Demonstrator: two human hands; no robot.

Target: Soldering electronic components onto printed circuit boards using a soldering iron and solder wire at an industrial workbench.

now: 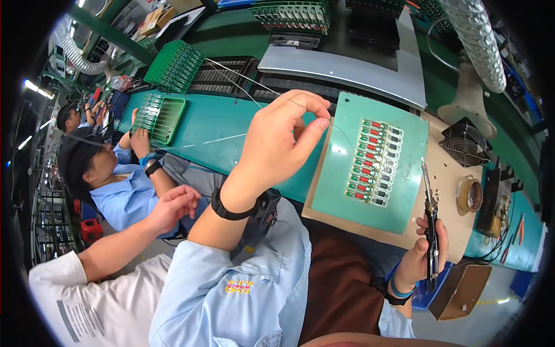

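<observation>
Head view had the left hand (283,136) up over the teal bench (214,136), thumb and fingers pressed together on a thin solder wire (243,78) that ran off to the far left toward the green racks (173,66). The pinch sat just left of the green fixture board (376,162), nearly at its edge. That board lay on a tan mat (451,191) and carried a column of small red and green circuit boards (373,162) down its middle.

Right hand (425,251) was at the near right, fist wrapped round the handle of a soldering iron (429,214), tip pointing away from the person and sitting by the right edge of the fixture board, can't tell if it touched. A small black fan (465,141) stood far right on the mat, with a round tin (469,195) just near of it.

Off to the left a co-worker in blue (121,191) sat at the same bench with a hand by a green tray (162,118). Another person's hand (173,205) reached in from the near left.
</observation>
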